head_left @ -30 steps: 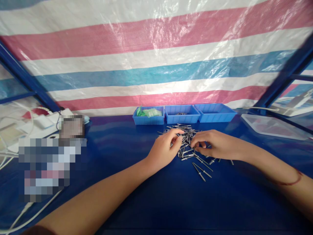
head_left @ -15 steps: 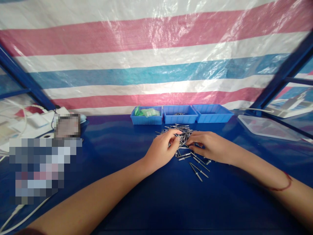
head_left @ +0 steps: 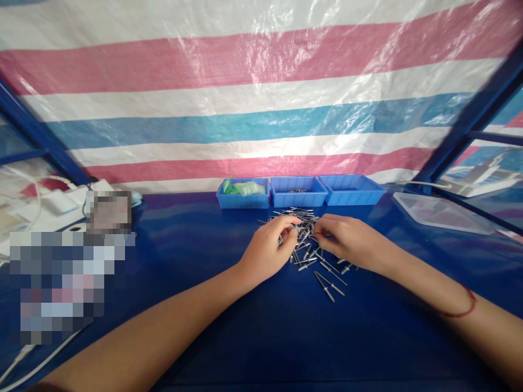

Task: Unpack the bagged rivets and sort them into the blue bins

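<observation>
I have both hands at the pile of rivets (head_left: 304, 238), which lies on the dark blue table (head_left: 261, 343) just right of the centre of the frame. My left hand (head_left: 267, 247) covers the pile's left side, its grip loosely curled, with a gap between thumb and forefinger; I can see rivets in and around that gap, but I can't tell from here whether any are held. My right hand (head_left: 353, 239) is at the pile's right side, fingertips bent down and drawn in close to the thumb; whether that grip is pinching a rivet I cannot make out.

Below the pile, toward the lower middle of the frame, I see a pair of loose rivets (head_left: 329, 285) lying at a slant close to each other. Above the pile I have three blue bins side by side: the left bin (head_left: 244, 202) holds green and whitish plastic (head_left: 248, 188), the middle bin (head_left: 298, 200) has a few rivets inside, and the right bin (head_left: 354, 198) sits beside it. A translucent flat piece (head_left: 431, 215) lies at the right of the frame, and a white cable (head_left: 53, 356) runs through the lower left.
</observation>
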The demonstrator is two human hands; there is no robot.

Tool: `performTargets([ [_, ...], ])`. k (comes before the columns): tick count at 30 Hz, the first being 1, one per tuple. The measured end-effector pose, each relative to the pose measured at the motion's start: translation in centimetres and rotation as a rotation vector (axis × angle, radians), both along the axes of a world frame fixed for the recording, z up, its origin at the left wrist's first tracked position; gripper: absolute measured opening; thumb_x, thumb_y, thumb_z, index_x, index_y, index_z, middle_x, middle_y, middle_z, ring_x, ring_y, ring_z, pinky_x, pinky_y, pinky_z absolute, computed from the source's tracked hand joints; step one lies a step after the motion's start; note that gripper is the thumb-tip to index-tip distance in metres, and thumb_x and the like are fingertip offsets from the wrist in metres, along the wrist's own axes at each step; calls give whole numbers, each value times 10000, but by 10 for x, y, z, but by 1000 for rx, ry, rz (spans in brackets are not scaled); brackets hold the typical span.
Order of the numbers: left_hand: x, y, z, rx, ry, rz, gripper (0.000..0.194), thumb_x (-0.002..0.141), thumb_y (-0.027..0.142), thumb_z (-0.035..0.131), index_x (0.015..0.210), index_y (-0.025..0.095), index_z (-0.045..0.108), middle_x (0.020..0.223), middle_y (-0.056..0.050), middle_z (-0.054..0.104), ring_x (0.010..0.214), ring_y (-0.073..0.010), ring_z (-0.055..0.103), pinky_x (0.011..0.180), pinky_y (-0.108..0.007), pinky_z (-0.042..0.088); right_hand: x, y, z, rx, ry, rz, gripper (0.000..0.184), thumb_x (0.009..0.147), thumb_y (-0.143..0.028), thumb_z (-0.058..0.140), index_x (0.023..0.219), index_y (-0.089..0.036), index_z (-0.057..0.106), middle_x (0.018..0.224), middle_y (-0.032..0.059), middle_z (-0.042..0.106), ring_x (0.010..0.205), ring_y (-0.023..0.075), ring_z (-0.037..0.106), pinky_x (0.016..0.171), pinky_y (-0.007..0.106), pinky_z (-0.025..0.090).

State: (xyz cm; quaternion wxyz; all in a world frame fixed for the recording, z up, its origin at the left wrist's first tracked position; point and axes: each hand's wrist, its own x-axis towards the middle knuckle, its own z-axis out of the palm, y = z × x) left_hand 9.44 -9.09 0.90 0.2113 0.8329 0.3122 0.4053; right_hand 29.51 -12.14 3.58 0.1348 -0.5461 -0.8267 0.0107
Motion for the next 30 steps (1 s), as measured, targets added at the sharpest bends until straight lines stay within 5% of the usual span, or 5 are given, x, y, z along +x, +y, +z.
performTargets([
  [10,0,0,2,78,14,-3,66,856,240,564,878,199,612,833,-6,679,784,-146,633,759,-273,446,-15,-12,11,-93,393,93,147,860,-284,478,819,-203,593,661,-10,603,545,118,530,495,234,393],
  [22,-1,-2,4,110,-14,29,39,856,208,574,864,193,608,826,-4,683,770,-143,628,771,-274,447,-19,-6,-4,-193,754,59,231,857,-401,523,837,-182,595,817,47,676,751,168,631,679,296,511],
  [30,-1,0,2,57,-58,8,62,870,211,548,895,201,603,857,-13,677,763,-141,620,728,-261,457,-21,-11,-2,44,781,82,132,834,-316,580,915,-211,594,865,45,690,776,174,659,684,299,532],
])
